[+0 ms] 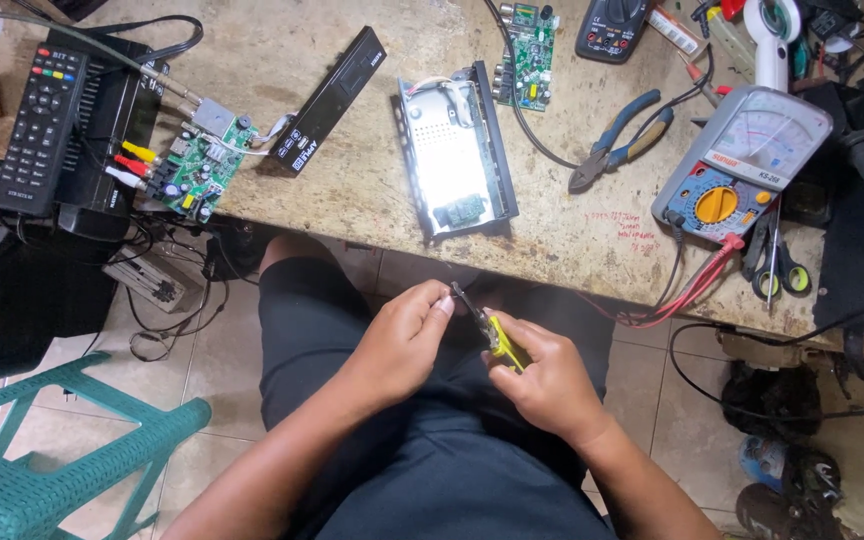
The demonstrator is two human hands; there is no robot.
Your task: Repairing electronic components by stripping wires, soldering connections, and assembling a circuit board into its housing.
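Two hands, lower centre of the frame, over the lap: right hand (542, 380) closed around one yellow-handled tool (497, 338), its dark tip pointing up-left; left hand (407, 335) with fingertips pinched at that tip, the small item between them too small to tell. One stone-topped bench (282, 50) across the upper frame, bearing: one opened metal receiver case (457, 155), upper centre; two bare green circuit boards, one (197, 160) upper left with coloured plugs attached, one (524, 55) top centre; one black front panel (330, 100) between case and left board; one black remote control (42, 125) lying on one black box (117, 95), far upper left; one pair of blue-handled pliers (622, 138), right of centre; two meters, one analogue (742, 160) upper right, one dark (610, 25) at top edge; one pair of scissors (774, 262), right. One green plastic stool (42, 460), lower left.
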